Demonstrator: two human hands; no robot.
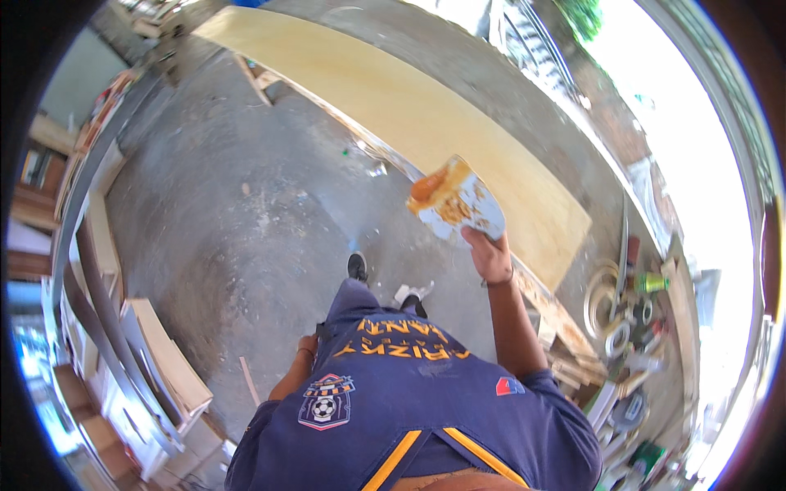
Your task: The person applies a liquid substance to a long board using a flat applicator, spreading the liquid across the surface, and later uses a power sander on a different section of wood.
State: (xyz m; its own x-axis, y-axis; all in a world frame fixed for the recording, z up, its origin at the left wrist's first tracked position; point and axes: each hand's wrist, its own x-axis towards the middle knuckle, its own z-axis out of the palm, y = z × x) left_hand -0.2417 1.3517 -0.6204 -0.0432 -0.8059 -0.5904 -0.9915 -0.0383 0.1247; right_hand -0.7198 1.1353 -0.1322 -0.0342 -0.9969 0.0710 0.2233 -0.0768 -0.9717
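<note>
Out in front of me, my right hand point(491, 255) grips the lower edge of a white piece, sheet-like or a cut-open container point(468, 209). Orange-brown paste is smeared over its inner face, thickest at the left end. It is held up in front of the near edge of a long pale yellow board point(458, 123). My left hand point(308, 344) hangs low beside my shirt, close to my left thigh. Its fingers are mostly hidden, and whether the small dark patch beside it is held cannot be told.
Stacked wooden panels and cabinet parts point(168, 352) line the left side. Rolls of edging point(602, 299), a green cup-like item point(651, 283) and wood offcuts point(565, 335) crowd the right. A thin wooden strip point(249, 380) lies on the concrete floor point(213, 188).
</note>
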